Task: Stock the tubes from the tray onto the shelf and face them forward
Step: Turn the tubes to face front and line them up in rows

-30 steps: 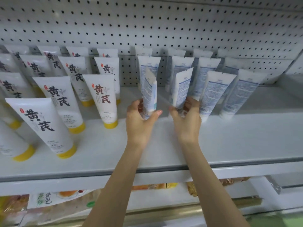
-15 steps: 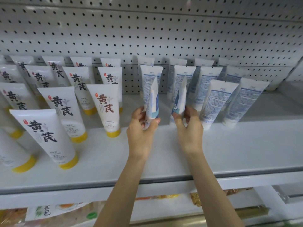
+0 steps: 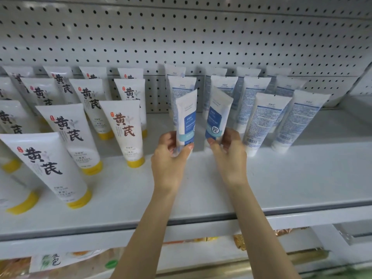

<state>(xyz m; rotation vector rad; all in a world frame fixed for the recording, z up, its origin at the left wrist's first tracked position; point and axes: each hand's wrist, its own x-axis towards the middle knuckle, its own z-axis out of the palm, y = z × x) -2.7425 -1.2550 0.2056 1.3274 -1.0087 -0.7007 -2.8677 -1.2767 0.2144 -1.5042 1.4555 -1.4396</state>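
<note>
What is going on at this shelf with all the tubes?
A person is stocking a white shelf. The left hand grips one blue-labelled tube and the right hand grips a second blue-labelled tube, blue fronts showing. Neighbouring tubes on the right show their printed backs; the yellow-capped tubes face forward.

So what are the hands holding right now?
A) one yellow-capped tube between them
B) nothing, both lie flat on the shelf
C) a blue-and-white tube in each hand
C: the left hand grips one blue-and-white tube and the right hand grips a second tube, each near its bottom end.
</note>
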